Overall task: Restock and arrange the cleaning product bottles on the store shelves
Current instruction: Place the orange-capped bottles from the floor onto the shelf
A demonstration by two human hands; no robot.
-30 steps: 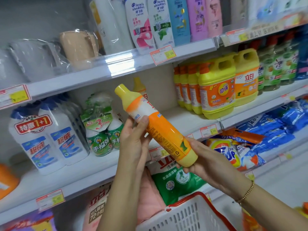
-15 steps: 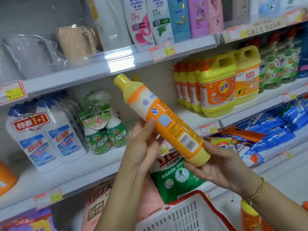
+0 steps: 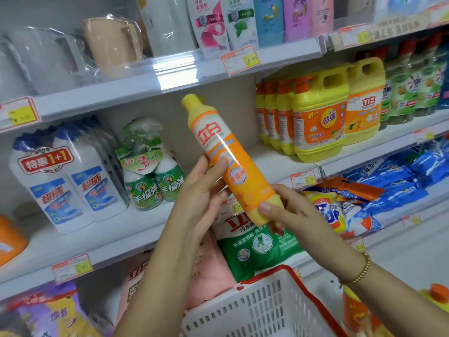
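One slim yellow bottle [image 3: 233,164], orange-and-white label [image 3: 213,137] facing the camera, cap [image 3: 190,101] on. Tilted, cap toward 11 o'clock, base toward 5 o'clock. Held in the air: left hand [image 3: 201,190] grips mid-body, right hand [image 3: 289,212] pinches base.

White store shelving [image 3: 121,231], three tiers (glare on upper rail [image 3: 175,77]), pale back panel [image 3: 239,105]

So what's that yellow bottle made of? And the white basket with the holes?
The yellow bottle looks like smooth plastic: even colour, moulded cap and shoulder. Its orange label is probably a shiny film, with a bright streak of light across it. The white basket looks like hard, dull plastic, moulded with rows of slots and a red rim.
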